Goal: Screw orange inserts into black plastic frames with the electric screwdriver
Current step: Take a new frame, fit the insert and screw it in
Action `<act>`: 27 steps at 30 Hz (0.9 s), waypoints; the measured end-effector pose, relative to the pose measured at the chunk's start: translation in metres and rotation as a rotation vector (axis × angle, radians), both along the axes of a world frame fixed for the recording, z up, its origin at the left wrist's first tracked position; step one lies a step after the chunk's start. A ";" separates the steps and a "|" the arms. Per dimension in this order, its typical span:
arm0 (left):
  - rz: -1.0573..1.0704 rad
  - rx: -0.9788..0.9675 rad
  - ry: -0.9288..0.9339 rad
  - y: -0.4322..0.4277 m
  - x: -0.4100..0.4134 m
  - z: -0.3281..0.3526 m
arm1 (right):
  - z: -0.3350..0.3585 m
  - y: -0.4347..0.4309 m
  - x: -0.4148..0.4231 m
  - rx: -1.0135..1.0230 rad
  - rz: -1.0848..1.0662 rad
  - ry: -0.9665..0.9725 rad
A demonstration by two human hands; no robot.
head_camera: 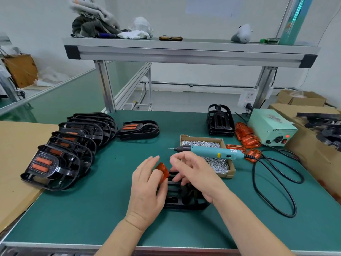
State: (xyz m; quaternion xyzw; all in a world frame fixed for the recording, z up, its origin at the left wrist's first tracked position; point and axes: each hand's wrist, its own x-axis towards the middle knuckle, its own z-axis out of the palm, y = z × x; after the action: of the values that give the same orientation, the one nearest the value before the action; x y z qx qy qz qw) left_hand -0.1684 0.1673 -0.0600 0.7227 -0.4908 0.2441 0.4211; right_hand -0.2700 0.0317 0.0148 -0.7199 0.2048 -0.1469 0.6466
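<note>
This is the fitting step, ahead of any screwing. The left hand (147,185) holds an orange insert (162,172) tilted up between thumb and fingers, just above the far end of a black frame (184,199) that lies flat on the bench (92,209), near the middle of its front edge. The right hand (193,174) reaches over the same frame with fingers bent, the lower ones touching its bars. I cannot tell whether it truly grips the frame, or whether it pinches a screw between thumb and forefinger.

The electric screwdriver (212,152) is in nobody's hand. It rests across the box of screws (229,171) just beyond the right hand, bit pointing towards the left edge. Finished frames (60,163) with inserts already in them stand overlapped along the left edge, and spare inserts (247,135) are heaped towards the far right corner.

By my judgement the next move calls for laying the insert flat into its seat in the frame and pressing it home, so the screw holes line up. Then the right hand must leave the frame for a screw and the driver, while the left hand steadies the work against the driver's twist
</note>
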 end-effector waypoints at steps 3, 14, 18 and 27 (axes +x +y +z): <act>-0.055 0.032 -0.007 -0.001 -0.003 0.000 | -0.003 0.004 -0.003 -0.095 0.071 -0.002; 0.008 0.035 0.275 0.001 -0.006 0.006 | -0.007 -0.005 -0.006 0.097 -0.073 -0.050; 0.024 0.036 0.268 0.001 -0.006 0.007 | -0.009 -0.008 -0.008 0.169 -0.077 -0.066; -0.013 0.050 0.289 0.002 -0.008 0.009 | -0.014 -0.013 -0.012 0.096 -0.046 -0.045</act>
State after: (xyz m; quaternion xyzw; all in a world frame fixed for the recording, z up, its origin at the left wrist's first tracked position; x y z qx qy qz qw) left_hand -0.1763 0.1697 -0.0510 0.7573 -0.4356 0.1224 0.4709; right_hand -0.2818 0.0191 0.0012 -0.6799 0.2136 -0.1677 0.6811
